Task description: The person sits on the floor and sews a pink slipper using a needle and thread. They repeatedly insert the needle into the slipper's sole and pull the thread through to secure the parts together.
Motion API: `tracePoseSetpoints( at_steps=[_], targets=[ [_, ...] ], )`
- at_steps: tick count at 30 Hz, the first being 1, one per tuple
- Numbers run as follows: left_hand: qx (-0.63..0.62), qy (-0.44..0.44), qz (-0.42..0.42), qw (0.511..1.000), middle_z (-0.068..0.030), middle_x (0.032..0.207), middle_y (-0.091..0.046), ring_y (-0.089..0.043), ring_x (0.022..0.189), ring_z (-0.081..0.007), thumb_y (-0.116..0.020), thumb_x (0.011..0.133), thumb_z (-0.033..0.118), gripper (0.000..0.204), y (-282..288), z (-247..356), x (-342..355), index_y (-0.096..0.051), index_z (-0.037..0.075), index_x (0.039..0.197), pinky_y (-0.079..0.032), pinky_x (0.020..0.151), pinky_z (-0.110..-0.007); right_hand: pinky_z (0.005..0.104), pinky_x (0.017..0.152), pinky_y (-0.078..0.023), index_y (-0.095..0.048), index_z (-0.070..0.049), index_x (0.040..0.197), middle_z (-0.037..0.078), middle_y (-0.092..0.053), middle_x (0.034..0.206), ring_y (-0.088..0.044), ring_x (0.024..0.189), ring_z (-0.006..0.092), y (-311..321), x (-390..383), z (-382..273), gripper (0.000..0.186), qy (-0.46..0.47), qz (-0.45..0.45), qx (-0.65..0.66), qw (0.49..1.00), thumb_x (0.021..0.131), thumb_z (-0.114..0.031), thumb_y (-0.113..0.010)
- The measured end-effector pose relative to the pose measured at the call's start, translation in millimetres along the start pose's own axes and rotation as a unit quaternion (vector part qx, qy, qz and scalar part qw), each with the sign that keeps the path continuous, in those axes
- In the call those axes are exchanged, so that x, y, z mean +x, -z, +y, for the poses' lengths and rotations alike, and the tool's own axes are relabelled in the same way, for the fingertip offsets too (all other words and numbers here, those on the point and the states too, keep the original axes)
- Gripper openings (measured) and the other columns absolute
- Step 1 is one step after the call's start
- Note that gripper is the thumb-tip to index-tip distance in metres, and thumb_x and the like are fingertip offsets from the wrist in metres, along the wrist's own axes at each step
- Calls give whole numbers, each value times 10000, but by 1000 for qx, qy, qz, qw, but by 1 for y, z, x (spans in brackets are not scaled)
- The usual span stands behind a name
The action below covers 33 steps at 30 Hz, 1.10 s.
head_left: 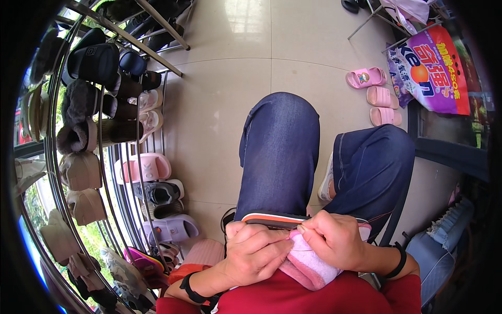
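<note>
A slipper with a pink and white plush upper lies in my lap. Its dark sole, edged in orange and white, faces my knees. My left hand is closed round the slipper, fingers bent over the plush beside the sole. My right hand pinches thumb and finger together at the seam between sole and upper, close to the left fingertips. What sits in that pinch is too small to make out. A thin dark thread runs near the right hand, over my jeans.
On the left stands a metal rack full of shoes and slippers. Pink slippers lie on the tiled floor at the right. Beyond them hangs a colourful plastic bag. A blue padded seat is at my right.
</note>
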<state>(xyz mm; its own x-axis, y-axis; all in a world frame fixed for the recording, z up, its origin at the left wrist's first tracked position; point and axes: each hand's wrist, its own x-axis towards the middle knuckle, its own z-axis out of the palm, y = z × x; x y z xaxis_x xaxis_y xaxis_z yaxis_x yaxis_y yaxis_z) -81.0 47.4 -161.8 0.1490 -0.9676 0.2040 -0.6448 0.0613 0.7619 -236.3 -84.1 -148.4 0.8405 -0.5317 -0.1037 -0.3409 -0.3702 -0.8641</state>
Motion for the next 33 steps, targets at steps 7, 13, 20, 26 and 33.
tracePoseSetpoints(
  at_steps=[7,13,20,26,33],
  targets=[
    [-5,5,7,1000,44,934,-676,-577,756,-111,-738,659,134,204,2,3,5,-714,145,861,-323,722,-281,335,461,-436,-513,-16,785,109,-541,583,-571,495,232,2,2,3,123,-11,-28,28,999,837,-39,-622],
    [-2,-15,3,1000,39,952,-670,-559,801,-123,-730,654,150,215,-3,-2,-1,-718,166,869,-321,744,-296,239,465,-419,-558,14,803,25,-575,646,-538,536,64,26,43,22,115,-277,-276,308,868,879,-59,-603],
    [16,-35,17,999,51,951,-659,-542,820,-122,-722,640,173,228,-6,-4,-4,-714,185,868,-322,763,-300,217,495,-466,-578,27,863,43,-605,675,-565,567,63,25,30,5,106,-320,-220,301,871,909,-65,-601],
    [19,-49,32,998,57,944,-650,-537,817,-123,-711,646,185,223,-9,-6,-5,-708,191,868,-323,761,-303,219,481,-466,-563,19,1018,63,-607,662,-572,542,73,28,28,-16,131,-343,-229,248,876,942,-87,-549],
    [44,-69,56,995,33,911,-620,-530,785,-134,-699,618,199,254,-13,-6,-5,-705,181,871,-335,749,-301,251,478,-466,-481,-1,1221,92,-607,668,-552,495,105,30,38,-6,304,-454,-264,407,747,968,-169,-502]
  ],
)
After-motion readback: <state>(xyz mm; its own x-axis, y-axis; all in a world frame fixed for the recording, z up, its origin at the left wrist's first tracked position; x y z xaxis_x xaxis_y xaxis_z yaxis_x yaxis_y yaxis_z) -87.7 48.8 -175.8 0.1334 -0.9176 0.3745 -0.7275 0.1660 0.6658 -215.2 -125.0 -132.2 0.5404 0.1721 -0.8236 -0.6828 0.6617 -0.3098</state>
